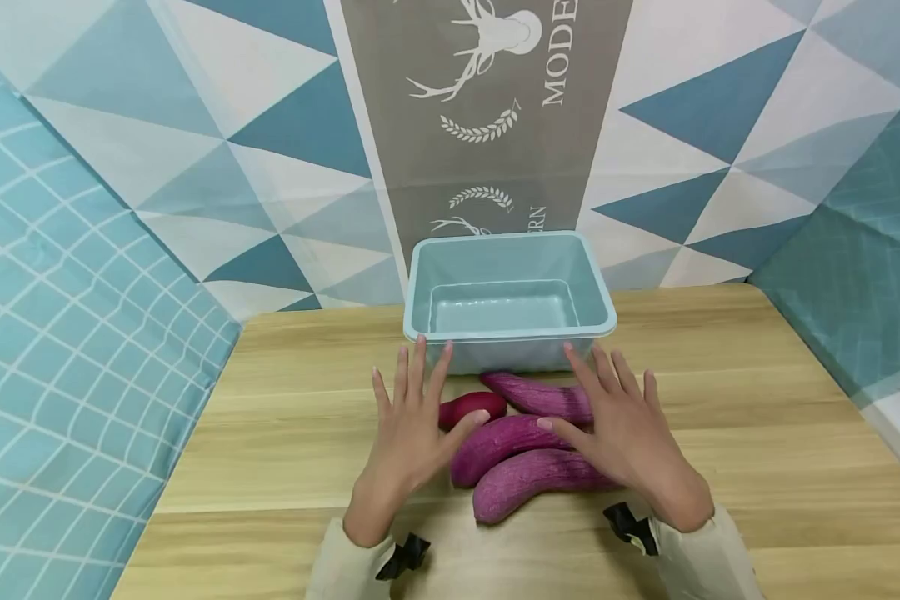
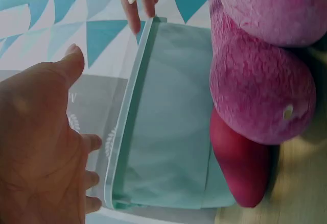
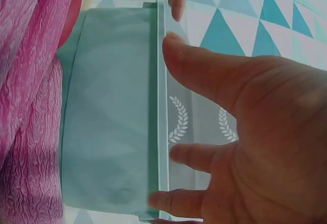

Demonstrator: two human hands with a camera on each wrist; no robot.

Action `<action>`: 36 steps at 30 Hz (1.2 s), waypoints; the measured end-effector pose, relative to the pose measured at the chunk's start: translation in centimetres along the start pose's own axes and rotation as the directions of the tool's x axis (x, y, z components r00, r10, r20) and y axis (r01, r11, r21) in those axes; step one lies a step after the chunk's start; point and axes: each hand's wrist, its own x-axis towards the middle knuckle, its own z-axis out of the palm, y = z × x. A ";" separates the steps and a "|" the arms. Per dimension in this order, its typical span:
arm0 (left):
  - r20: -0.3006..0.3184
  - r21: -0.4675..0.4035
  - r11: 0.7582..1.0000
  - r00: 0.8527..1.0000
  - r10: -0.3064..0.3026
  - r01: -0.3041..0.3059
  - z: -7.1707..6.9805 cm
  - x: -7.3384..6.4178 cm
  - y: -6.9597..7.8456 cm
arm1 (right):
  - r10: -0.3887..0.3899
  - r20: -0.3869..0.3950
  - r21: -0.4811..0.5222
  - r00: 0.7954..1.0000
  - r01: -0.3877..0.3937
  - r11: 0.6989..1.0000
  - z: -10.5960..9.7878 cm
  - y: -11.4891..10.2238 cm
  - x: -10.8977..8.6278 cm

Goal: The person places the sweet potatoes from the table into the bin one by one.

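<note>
My left hand [image 1: 407, 437] and right hand [image 1: 633, 433] are spread, fingers straight, and hold nothing. Between them on the table lie three long, curved purple vegetables with wrinkled skin: the back one [image 1: 528, 395], the middle one [image 1: 504, 442] and the front one [image 1: 532, 481]. They look like eggplants or sweet potatoes; I cannot tell which. A smaller, smooth dark red vegetable [image 1: 476, 407] sits at their left, partly behind my left hand. My right hand covers the purple ones' right ends. Behind them is a light blue plastic basin [image 1: 510, 354], its inside bare. Whether my fingertips touch its front cannot be told.
The wooden table [image 1: 270, 433] extends to both sides. A patterned cloth [image 1: 285, 183] with blue and grey triangles hangs behind the basin. Blue tile-patterned sheets border the left [image 1: 67, 333] and right [image 1: 862, 267] sides.
</note>
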 end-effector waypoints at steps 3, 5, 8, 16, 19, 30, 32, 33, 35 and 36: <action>-0.031 -0.016 1.000 0.999 0.017 -0.018 -0.2 0.7 -0.5 | -0.007 -0.025 0.007 1.000 0.007 1.000 -0.2 0.5 0.3; -0.067 -0.028 0.999 0.997 0.030 -0.032 -0.3 1.1 -0.9 | -0.026 -0.049 0.019 0.998 0.027 0.999 0.1 0.9 0.6; -0.140 -0.055 0.997 0.989 0.047 -0.055 -0.5 2.0 -1.4 | -0.097 -0.117 0.051 0.988 0.104 0.993 0.9 1.5 1.3; -0.223 -0.098 0.991 0.973 0.068 -0.092 0.0 3.6 -2.1 | -0.182 -0.170 0.070 0.968 0.197 0.978 3.1 3.3 2.6; -0.216 -0.095 0.992 0.974 0.064 -0.086 0.3 3.9 -2.3 | -0.203 -0.176 0.059 0.963 0.216 0.975 3.3 3.7 2.8; -0.215 -0.106 0.992 0.976 0.047 -0.071 0.9 5.5 -2.7 | -0.124 -0.090 0.116 0.988 0.134 0.984 3.5 4.7 3.0; -0.217 -0.105 0.992 0.975 0.044 -0.068 0.9 5.8 -2.9 | -0.115 -0.080 0.126 0.990 0.124 0.984 3.6 4.9 3.0; -0.216 -0.104 0.992 0.975 0.042 -0.066 0.9 6.0 -3.0 | -0.114 -0.078 0.129 0.990 0.124 0.984 3.6 4.9 3.0; -0.216 -0.104 0.992 0.975 0.042 -0.066 0.8 6.3 -3.1 | -0.114 -0.076 0.136 0.990 0.124 0.983 3.7 5.1 3.0; -0.217 -0.105 0.992 0.975 0.045 -0.069 0.9 6.5 -3.2 | -0.122 -0.080 0.141 0.989 0.133 0.981 3.7 5.1 3.0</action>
